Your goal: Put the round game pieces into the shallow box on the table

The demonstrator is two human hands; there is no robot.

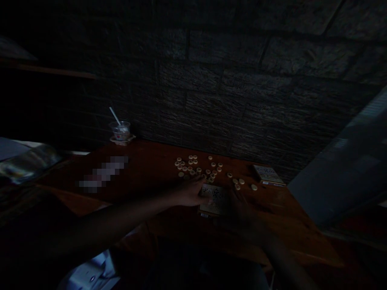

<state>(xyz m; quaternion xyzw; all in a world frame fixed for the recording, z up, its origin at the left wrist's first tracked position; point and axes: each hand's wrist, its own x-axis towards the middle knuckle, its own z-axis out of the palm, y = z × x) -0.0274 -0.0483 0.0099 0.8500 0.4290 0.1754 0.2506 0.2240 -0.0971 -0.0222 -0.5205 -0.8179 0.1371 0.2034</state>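
Observation:
A flat box [216, 199] with dark brush-style characters on its lid lies near the table's front edge, between my two hands. My left hand [192, 192] is at its left side, with the thumb over the lid and the fingers along the far left corner, close to the loose pieces. Along the box's right side is my right hand [242, 205], dim, fingers stretched out; whether it touches the box I cannot tell. Just beyond lie several round, pale Chinese chess pieces [195, 162], scattered, some near my left fingertips. A few more pieces [241, 181] lie beyond my right hand.
A second, similar box [268, 174] lies at the back right of the wooden table [151, 157]. At the back left, a clear plastic cup [121, 131] with a white straw stands on a coaster [122, 141]. A dark stone wall [205, 88] borders the far edge. The light is very low.

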